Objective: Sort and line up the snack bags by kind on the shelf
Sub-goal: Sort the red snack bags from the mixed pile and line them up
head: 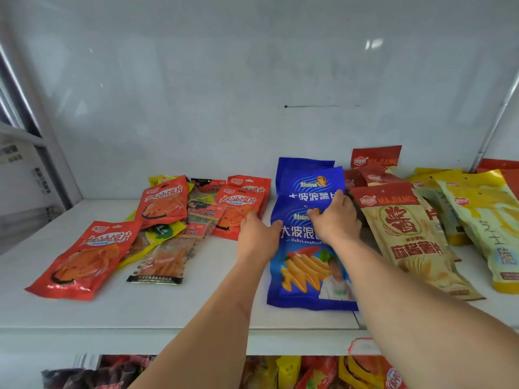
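Observation:
Two blue chip bags lie overlapped at the middle of the white shelf (168,310); the front blue bag (306,276) partly covers the rear blue bag (306,178). My left hand (257,237) grips the front bag's left edge near its top, thumb on its face. My right hand (335,220) lies over the front bag's upper right part, fingers reaching onto the rear bag. A loose heap of red-orange bags (81,262) and small brown and yellow packets (165,256) sits to the left. Beige and red chip bags (407,240) and yellow bags (486,217) lie to the right.
The shelf has a white back wall (252,94) and metal uprights at both sides. Bare shelf surface shows along the front edge and far left. A lower shelf (323,372) beneath holds more snack bags. A red price tag (362,345) hangs on the front rail.

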`<action>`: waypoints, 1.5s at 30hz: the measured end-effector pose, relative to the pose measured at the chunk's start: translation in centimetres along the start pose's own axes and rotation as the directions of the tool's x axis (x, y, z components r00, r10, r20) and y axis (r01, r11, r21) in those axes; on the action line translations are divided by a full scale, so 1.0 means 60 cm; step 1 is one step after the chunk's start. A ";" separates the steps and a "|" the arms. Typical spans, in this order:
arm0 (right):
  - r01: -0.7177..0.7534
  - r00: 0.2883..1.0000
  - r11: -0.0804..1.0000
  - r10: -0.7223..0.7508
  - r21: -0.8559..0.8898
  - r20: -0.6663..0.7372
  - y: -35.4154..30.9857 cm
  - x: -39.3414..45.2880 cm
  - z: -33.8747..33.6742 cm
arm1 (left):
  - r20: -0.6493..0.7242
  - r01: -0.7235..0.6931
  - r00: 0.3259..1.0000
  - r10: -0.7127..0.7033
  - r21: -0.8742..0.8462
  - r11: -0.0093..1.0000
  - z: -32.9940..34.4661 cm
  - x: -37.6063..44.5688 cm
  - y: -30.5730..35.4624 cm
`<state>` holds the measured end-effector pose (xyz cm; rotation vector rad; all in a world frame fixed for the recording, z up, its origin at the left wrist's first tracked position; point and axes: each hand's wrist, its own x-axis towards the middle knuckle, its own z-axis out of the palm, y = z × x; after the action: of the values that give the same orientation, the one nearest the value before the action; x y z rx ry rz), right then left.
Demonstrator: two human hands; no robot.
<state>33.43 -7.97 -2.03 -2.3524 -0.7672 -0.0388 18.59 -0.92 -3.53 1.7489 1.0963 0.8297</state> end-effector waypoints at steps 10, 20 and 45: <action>0.344 0.924 0.929 -0.361 -0.138 -0.124 -0.175 -0.027 0.082 | 0.063 -0.250 0.954 0.292 0.705 0.664 -0.137 0.079 -0.058; -0.031 0.999 1.000 0.030 0.006 0.037 -0.264 -0.018 0.213 | 0.270 -0.394 0.917 0.294 0.735 0.552 -0.207 0.160 -0.138; 0.040 0.994 0.995 -0.049 0.094 0.096 -0.324 -0.030 0.325 | 0.210 -0.268 0.963 0.166 0.791 0.551 -0.332 0.213 -0.167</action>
<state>18.27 14.67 -6.48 -2.2636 -0.8507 0.0925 3.05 19.55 -4.04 2.7268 1.3097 0.3269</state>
